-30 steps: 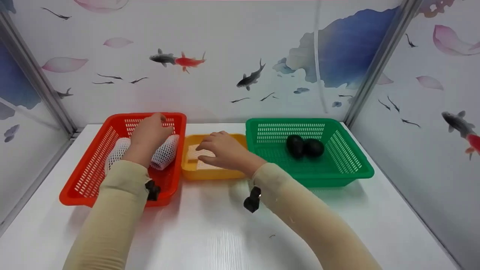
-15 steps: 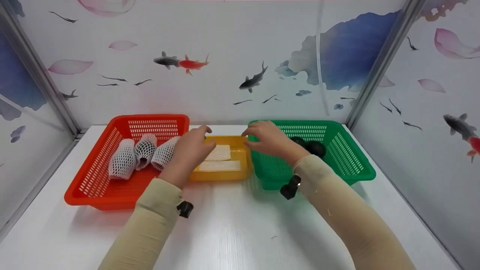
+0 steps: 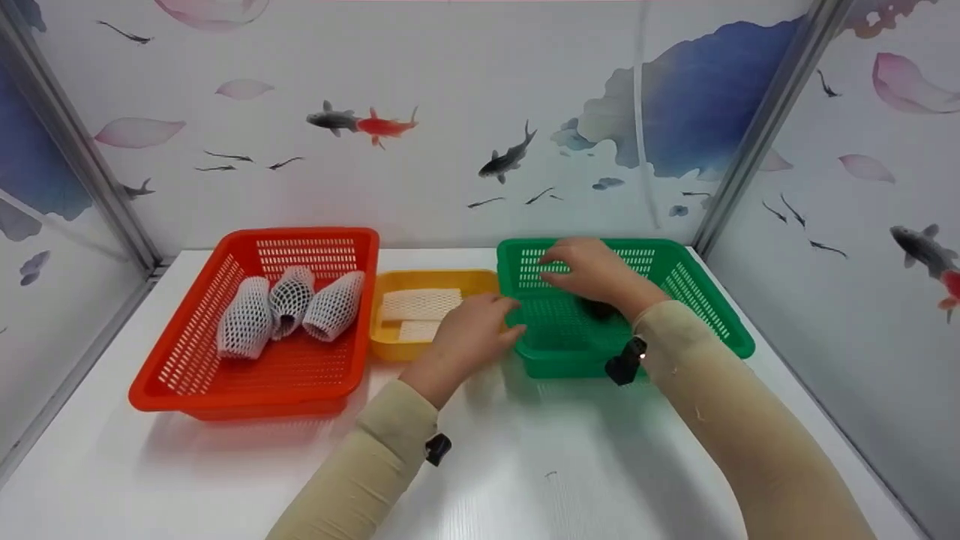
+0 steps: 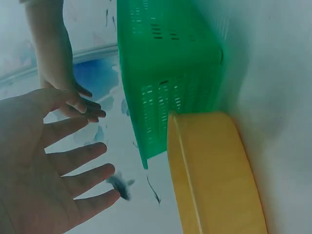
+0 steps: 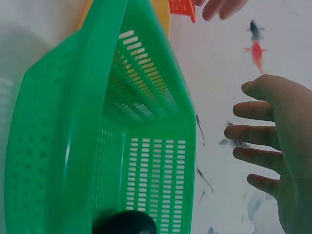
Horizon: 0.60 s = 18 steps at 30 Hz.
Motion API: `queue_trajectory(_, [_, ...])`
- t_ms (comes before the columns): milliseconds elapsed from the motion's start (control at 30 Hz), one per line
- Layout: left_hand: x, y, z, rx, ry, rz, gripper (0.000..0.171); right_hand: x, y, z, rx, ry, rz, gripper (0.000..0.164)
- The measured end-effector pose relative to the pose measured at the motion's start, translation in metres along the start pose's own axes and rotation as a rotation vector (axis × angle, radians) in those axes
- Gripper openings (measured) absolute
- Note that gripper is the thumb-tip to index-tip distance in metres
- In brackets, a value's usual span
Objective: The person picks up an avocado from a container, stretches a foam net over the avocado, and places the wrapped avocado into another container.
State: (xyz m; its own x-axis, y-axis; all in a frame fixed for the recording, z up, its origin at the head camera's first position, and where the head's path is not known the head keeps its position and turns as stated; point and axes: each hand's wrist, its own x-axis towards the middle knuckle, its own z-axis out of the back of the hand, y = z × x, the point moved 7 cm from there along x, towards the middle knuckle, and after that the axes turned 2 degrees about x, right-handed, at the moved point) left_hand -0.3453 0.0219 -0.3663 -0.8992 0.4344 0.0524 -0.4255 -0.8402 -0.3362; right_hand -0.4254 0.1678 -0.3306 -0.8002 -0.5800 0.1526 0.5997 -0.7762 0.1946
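My left hand (image 3: pixel 472 337) hovers over the front right corner of the yellow tray (image 3: pixel 390 350), near the green basket. Its fingers are spread and hold nothing in the left wrist view. Above the green basket (image 3: pixel 570 364) is my right hand (image 3: pixel 596 274), its fingers extended and nothing in them in the right wrist view. Beneath it lies a smooth black rounded object (image 5: pixel 126 223), mostly hidden by the hand in the head view. Flat white foam net sleeves (image 3: pixel 421 304) lie in the yellow tray, partly covered by my left hand.
The red basket (image 3: pixel 255 394) at the left holds three white foam net sleeves (image 3: pixel 245 319), the middle one with something dark inside. Printed panels (image 3: pixel 450 75) stand behind and at both sides of the white table (image 3: pixel 480 480).
My left hand has come out of the red basket and moved right, past the yellow tray. My right hand has travelled right from the yellow tray to over the green basket.
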Motion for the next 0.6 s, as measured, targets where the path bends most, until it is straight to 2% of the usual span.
queue_trajectory(100, [0.002, -0.018, -0.016, 0.074, 0.014, -0.114, 0.051, -0.004, -0.011, 0.002, -0.001, 0.008, -0.015, 0.031])
queue_trajectory(233, [0.006, -0.034, -0.040, 0.157, 0.057, -0.206, 0.054, -0.007, -0.026, 0.004, -0.002, 0.029, -0.057, 0.032])
queue_trajectory(400, [0.011, -0.040, -0.062, 0.245, 0.071, -0.206, 0.057, -0.011, -0.039, 0.004, -0.010, 0.048, -0.091, 0.032])
queue_trajectory(600, [0.015, -0.043, -0.072, 0.251, 0.053, -0.186, 0.054, -0.019, -0.069, 0.001, 0.036, 0.088, -0.197, 0.034])
